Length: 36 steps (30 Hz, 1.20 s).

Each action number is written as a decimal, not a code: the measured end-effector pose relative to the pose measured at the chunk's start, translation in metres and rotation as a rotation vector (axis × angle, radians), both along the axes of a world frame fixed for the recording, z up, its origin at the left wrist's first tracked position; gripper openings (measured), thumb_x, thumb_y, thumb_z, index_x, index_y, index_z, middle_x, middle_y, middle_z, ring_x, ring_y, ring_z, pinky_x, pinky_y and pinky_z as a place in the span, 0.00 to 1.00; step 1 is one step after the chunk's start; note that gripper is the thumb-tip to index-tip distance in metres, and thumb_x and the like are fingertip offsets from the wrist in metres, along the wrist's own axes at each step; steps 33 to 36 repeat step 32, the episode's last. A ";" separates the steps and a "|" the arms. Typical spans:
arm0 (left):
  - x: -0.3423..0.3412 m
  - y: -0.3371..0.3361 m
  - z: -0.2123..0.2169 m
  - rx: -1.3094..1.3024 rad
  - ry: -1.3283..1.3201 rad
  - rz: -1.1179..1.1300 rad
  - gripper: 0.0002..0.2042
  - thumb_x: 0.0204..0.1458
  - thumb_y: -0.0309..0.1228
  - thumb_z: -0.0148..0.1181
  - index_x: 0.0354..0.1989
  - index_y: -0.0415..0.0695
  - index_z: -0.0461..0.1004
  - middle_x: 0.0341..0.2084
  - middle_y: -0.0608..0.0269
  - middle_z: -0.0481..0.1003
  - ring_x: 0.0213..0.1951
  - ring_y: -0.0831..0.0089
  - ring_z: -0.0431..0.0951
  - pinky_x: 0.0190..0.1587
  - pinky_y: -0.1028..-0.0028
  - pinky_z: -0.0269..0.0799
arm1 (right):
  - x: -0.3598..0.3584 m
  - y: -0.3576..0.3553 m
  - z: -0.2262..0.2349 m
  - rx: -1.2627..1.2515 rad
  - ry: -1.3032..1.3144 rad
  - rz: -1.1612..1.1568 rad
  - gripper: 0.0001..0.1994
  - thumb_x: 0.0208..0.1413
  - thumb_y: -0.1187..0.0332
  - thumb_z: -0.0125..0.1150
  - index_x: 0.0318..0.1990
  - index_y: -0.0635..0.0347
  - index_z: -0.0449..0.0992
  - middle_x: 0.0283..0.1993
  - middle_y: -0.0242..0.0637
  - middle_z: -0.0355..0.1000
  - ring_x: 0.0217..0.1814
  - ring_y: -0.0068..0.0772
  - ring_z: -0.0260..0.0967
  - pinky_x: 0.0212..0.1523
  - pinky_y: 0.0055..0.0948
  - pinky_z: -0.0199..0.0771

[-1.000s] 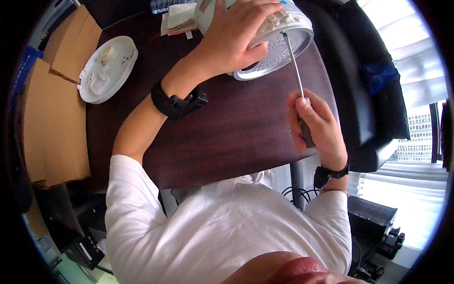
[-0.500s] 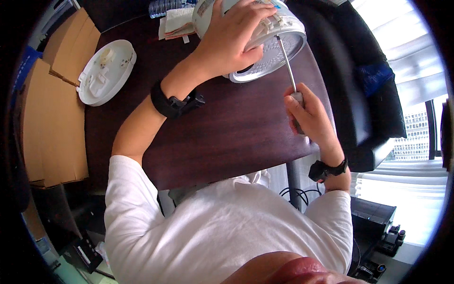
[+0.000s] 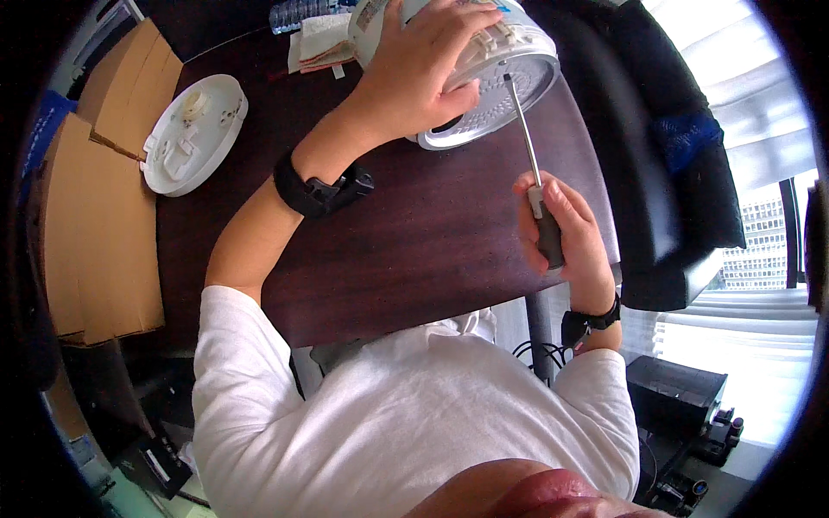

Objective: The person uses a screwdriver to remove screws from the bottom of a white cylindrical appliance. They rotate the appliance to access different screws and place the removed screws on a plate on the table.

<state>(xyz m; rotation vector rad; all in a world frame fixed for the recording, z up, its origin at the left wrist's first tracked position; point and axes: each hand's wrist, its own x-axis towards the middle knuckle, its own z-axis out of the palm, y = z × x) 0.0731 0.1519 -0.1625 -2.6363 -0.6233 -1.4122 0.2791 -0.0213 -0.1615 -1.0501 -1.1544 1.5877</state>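
Note:
A white round appliance [image 3: 537,53], perhaps a rice cooker, is tipped on its side at the far end of the table. Its grey inner face, dotted with small holes or bumps, is turned toward me. My left hand [image 3: 420,71] grips it, fingers spread over the white side and thumb bent at the rim. In my right hand [image 3: 570,226] is a screwdriver [image 3: 547,229] with a grey handle and long metal shaft. Its tip points up at the appliance's face, close below the white hinge-like tabs. Whether the tip touches cannot be made out.
On the dark wooden table [image 3: 389,233], a white oval lid-like part [image 3: 207,142] lies at the left beside a cardboard box [image 3: 104,233]. Folded cloths [image 3: 321,43] and a clear plastic bottle [image 3: 302,13] are at the back. A black leather seat [image 3: 643,173] stands to the right.
My right hand has drawn the screwdriver slightly down toward me, and its tip sits lower than before. More of the handle shows. My left hand and the appliance have hardly moved.

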 end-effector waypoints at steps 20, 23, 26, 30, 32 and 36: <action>-0.001 0.003 0.001 0.043 0.011 -0.016 0.32 0.48 0.33 0.60 0.64 0.49 0.60 0.64 0.63 0.64 0.69 0.59 0.58 0.66 0.44 0.44 | -0.022 0.002 -0.009 -0.255 1.005 0.191 0.23 0.71 0.51 0.30 0.53 0.62 0.63 0.21 0.32 0.59 0.07 0.23 0.54 0.05 0.23 0.57; -0.001 0.001 0.002 0.037 0.011 -0.013 0.31 0.48 0.33 0.60 0.64 0.49 0.61 0.64 0.63 0.64 0.69 0.59 0.58 0.66 0.44 0.44 | -0.022 0.002 -0.007 -0.257 1.022 0.201 0.23 0.72 0.51 0.30 0.54 0.62 0.63 0.22 0.31 0.59 0.07 0.22 0.54 0.05 0.23 0.57; -0.002 0.000 0.004 -0.042 0.043 -0.024 0.33 0.48 0.34 0.60 0.65 0.48 0.58 0.64 0.59 0.62 0.70 0.56 0.55 0.66 0.40 0.40 | -0.024 0.000 -0.003 -0.261 1.028 0.179 0.23 0.72 0.51 0.30 0.54 0.61 0.63 0.22 0.31 0.58 0.08 0.21 0.53 0.06 0.22 0.57; -0.004 -0.001 0.003 -0.047 0.048 -0.009 0.33 0.48 0.34 0.61 0.66 0.49 0.58 0.65 0.59 0.62 0.70 0.56 0.54 0.66 0.39 0.39 | -0.032 -0.005 0.006 -0.265 1.019 0.115 0.22 0.72 0.50 0.30 0.55 0.58 0.63 0.24 0.30 0.57 0.08 0.19 0.53 0.06 0.22 0.57; -0.002 0.003 -0.001 -0.007 0.003 -0.037 0.33 0.48 0.34 0.62 0.66 0.52 0.59 0.66 0.63 0.62 0.70 0.59 0.56 0.67 0.40 0.39 | -0.040 -0.009 0.017 -0.280 0.947 0.005 0.22 0.71 0.49 0.31 0.56 0.56 0.62 0.24 0.30 0.57 0.09 0.19 0.53 0.06 0.22 0.60; -0.002 0.003 -0.001 -0.007 0.003 -0.037 0.33 0.48 0.34 0.62 0.66 0.52 0.59 0.66 0.63 0.62 0.70 0.59 0.56 0.67 0.40 0.39 | -0.040 -0.009 0.017 -0.280 0.947 0.005 0.22 0.71 0.49 0.31 0.56 0.56 0.62 0.24 0.30 0.57 0.09 0.19 0.53 0.06 0.22 0.60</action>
